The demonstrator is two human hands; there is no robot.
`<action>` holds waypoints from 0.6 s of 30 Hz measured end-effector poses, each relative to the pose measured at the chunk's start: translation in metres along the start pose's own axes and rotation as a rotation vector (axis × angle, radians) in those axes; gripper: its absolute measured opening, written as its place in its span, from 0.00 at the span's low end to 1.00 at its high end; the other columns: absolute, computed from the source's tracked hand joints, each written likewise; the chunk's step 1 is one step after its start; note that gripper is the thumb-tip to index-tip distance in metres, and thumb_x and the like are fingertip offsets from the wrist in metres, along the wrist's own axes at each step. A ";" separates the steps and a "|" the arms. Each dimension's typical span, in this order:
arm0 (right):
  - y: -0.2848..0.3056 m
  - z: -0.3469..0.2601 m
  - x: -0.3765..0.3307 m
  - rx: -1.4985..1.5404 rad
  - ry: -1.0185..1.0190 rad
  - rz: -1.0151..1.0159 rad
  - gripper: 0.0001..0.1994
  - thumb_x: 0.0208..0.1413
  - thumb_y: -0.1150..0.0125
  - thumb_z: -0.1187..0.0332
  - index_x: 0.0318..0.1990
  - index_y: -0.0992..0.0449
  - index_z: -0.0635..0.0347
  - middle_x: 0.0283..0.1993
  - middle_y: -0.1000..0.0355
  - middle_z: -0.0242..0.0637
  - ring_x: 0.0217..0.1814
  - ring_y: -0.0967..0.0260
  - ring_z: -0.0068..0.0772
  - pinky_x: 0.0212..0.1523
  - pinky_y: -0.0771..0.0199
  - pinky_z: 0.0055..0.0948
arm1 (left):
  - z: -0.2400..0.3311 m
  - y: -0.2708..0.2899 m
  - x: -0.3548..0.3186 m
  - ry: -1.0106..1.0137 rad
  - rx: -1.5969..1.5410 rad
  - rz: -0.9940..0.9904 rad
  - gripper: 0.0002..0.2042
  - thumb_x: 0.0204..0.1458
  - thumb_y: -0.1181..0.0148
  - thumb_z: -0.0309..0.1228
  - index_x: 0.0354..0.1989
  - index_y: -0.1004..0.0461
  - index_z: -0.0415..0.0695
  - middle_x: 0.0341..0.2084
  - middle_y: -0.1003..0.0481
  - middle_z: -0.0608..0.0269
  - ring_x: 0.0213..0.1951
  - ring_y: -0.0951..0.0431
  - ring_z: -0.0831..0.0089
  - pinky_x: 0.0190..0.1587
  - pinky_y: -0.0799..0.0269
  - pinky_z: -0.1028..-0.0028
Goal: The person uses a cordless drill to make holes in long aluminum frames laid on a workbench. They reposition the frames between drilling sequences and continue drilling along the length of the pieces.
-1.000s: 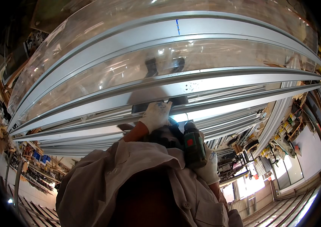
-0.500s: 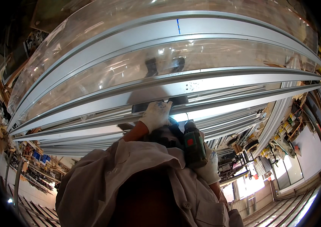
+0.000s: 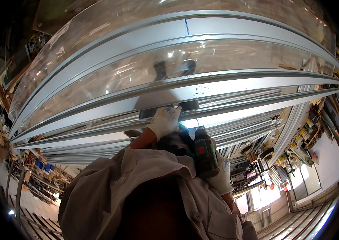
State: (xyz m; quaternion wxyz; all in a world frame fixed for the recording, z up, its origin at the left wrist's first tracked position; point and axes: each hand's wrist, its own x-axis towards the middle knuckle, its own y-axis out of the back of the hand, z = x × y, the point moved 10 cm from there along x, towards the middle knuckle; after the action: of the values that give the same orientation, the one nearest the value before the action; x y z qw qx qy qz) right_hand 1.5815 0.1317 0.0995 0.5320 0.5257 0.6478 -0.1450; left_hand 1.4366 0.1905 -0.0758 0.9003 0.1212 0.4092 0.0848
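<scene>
My left hand (image 3: 165,121), in a white work glove, presses its bent fingers over a dark flat block (image 3: 190,105) at the near long aluminium profile (image 3: 237,107). In my right hand (image 3: 220,181), also gloved, is a dark green power drill (image 3: 204,155) with a red patch on its side. The drill points away from me, its thin bit reaching up to the near edge of the profile. Whether the tip has entered the metal I cannot tell. The right fingers are partly hidden behind the drill.
Beyond lies another profile (image 3: 201,82) with small dark specks. Farther off, a wide profile (image 3: 149,35) bears a blue mark, with clear plastic sheet (image 3: 117,71) around it. Stacked metal lengths (image 3: 241,127) lie below. Cluttered racks (image 3: 43,176) stand left, and a white panel (image 3: 329,157) right.
Almost nothing differs. The view has shifted very slightly; both hands, the drill and the block keep their places.
</scene>
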 end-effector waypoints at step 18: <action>-0.001 0.006 0.000 -0.023 -0.065 -0.040 0.24 0.41 0.26 0.57 0.43 0.23 0.61 0.31 0.23 0.51 0.34 0.23 0.57 0.34 0.25 0.46 | 0.000 0.001 0.000 0.007 -0.036 -0.026 0.41 0.42 0.25 0.45 0.64 0.33 0.35 0.46 0.21 0.47 0.53 0.22 0.53 0.58 0.33 0.57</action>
State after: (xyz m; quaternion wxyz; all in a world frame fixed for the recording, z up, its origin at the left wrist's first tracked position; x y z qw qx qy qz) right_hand 1.5839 0.1275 0.0967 0.5557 0.5016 0.6421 -0.1652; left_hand 1.4370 0.1918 -0.0753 0.9020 0.0995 0.4123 0.0808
